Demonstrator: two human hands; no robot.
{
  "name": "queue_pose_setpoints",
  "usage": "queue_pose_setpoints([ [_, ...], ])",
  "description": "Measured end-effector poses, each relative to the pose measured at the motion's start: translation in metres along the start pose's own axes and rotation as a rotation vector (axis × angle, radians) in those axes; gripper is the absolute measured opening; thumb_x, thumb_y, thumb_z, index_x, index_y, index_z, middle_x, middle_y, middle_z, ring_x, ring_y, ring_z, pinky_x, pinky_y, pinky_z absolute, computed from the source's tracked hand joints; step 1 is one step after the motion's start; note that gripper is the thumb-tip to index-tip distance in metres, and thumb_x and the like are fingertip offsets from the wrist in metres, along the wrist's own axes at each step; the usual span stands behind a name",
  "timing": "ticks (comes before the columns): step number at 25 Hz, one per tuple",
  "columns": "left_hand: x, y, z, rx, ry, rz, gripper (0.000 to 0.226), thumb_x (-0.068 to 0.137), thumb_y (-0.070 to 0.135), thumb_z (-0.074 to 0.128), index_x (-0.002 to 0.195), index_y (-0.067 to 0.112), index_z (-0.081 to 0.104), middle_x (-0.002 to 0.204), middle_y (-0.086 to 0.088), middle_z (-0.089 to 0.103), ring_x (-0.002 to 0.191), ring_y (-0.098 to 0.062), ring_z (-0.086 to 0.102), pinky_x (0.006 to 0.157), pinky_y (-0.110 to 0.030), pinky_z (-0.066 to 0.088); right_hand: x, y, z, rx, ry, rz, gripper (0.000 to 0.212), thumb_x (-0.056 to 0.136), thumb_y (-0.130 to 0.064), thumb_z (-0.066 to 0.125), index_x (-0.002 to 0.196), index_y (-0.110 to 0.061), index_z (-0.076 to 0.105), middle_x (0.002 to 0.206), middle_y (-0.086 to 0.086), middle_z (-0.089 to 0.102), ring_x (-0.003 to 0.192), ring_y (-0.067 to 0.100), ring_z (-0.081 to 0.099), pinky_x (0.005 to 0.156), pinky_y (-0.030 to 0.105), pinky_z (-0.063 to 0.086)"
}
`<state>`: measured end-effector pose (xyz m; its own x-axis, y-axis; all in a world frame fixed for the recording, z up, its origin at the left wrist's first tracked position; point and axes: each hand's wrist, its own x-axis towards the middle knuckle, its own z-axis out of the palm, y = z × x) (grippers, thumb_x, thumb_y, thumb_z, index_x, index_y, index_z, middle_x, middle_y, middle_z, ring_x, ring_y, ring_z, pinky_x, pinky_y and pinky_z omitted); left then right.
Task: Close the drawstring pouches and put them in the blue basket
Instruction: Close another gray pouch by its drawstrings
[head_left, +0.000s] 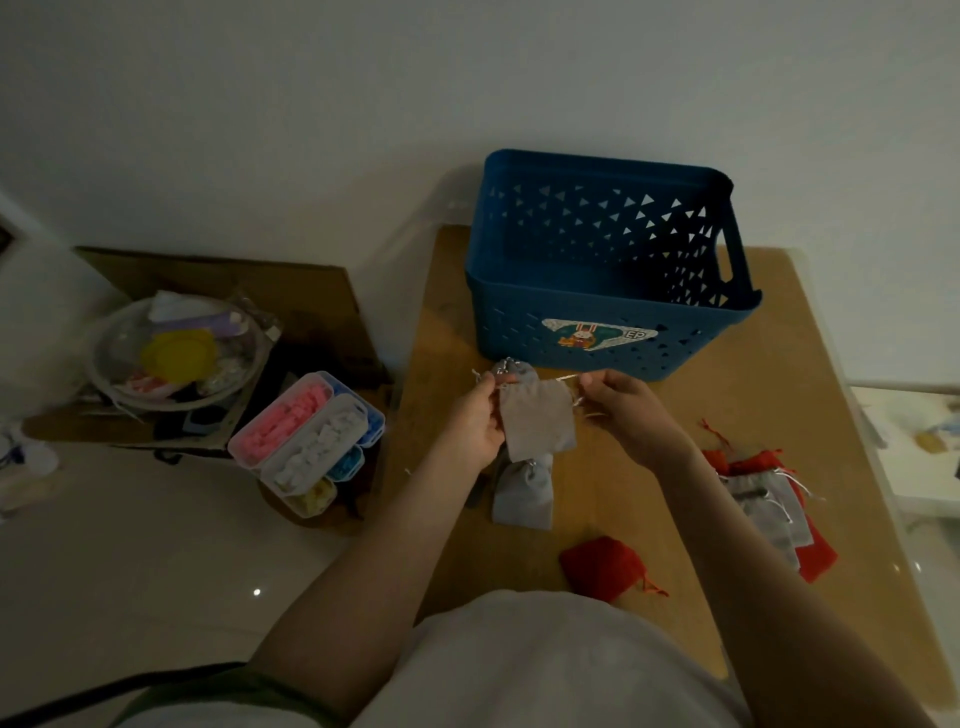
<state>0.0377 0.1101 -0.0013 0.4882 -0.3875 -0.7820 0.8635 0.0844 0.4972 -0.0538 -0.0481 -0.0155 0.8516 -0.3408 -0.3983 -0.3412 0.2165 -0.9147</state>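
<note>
A beige drawstring pouch (540, 426) hangs between my hands above the wooden table (649, 467). My left hand (475, 423) pinches its left cord and my right hand (626, 410) pinches its right cord. The blue basket (613, 332) stands just behind, and nothing shows inside it. A grey pouch (511, 371) lies in front of the basket and another grey pouch (522, 493) lies below my hands. A red pouch (602, 566) sits near the table's front. At the right lies a pile of red and grey pouches (769, 504).
On the floor to the left stand clear boxes of coloured bits (306, 441), a round clear bowl with a yellow lid (176, 353) and flat cardboard (291, 291). A white wall rises behind the table. A white surface (914, 441) lies at the right.
</note>
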Motion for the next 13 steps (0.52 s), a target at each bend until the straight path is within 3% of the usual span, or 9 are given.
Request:
queue_pose_setpoints([
  [6, 0.000, 0.000, 0.001, 0.040, 0.038, -0.007, 0.030, 0.099, 0.039, 0.042, 0.102, 0.016, 0.061, 0.103, -0.009, 0.065, 0.088, -0.021, 0.061, 0.080, -0.037, 0.050, 0.002, 0.001, 0.003, -0.189, -0.115, 0.022, 0.010, 0.094, -0.012, 0.056, 0.097, -0.007, 0.064, 0.086, 0.002, 0.065, 0.080, 0.012, 0.061, 0.073, 0.022, 0.050],
  [9, -0.002, 0.004, -0.003, -0.181, 0.004, 0.029, 0.029, 0.100, 0.034, 0.042, 0.093, 0.014, 0.061, 0.096, -0.008, 0.066, 0.091, -0.021, 0.062, 0.081, -0.038, 0.049, 0.002, 0.008, 0.002, -0.395, -0.075, 0.040, 0.019, 0.098, -0.013, 0.050, 0.086, -0.012, 0.064, 0.077, 0.002, 0.057, 0.075, 0.014, 0.053, 0.071, 0.027, 0.046],
  [11, -0.001, 0.011, -0.009, -0.310, 0.019, 0.070, 0.025, 0.100, 0.028, 0.043, 0.088, 0.013, 0.059, 0.084, -0.005, 0.065, 0.079, -0.016, 0.060, 0.075, -0.032, 0.048, 0.002, 0.011, 0.000, -0.467, -0.057, 0.049, 0.026, 0.101, -0.014, 0.042, 0.082, -0.011, 0.060, 0.077, 0.004, 0.056, 0.076, 0.016, 0.052, 0.071, 0.030, 0.045],
  [13, 0.001, 0.018, -0.016, -0.209, 0.051, 0.105, 0.029, 0.101, 0.028, 0.040, 0.079, 0.016, 0.055, 0.059, 0.004, 0.054, 0.055, -0.007, 0.043, 0.055, -0.020, 0.035, 0.001, 0.011, -0.005, -0.476, -0.042, 0.081, 0.028, 0.102, -0.014, 0.038, 0.082, -0.012, 0.056, 0.078, 0.005, 0.060, 0.075, 0.016, 0.056, 0.068, 0.029, 0.046],
])
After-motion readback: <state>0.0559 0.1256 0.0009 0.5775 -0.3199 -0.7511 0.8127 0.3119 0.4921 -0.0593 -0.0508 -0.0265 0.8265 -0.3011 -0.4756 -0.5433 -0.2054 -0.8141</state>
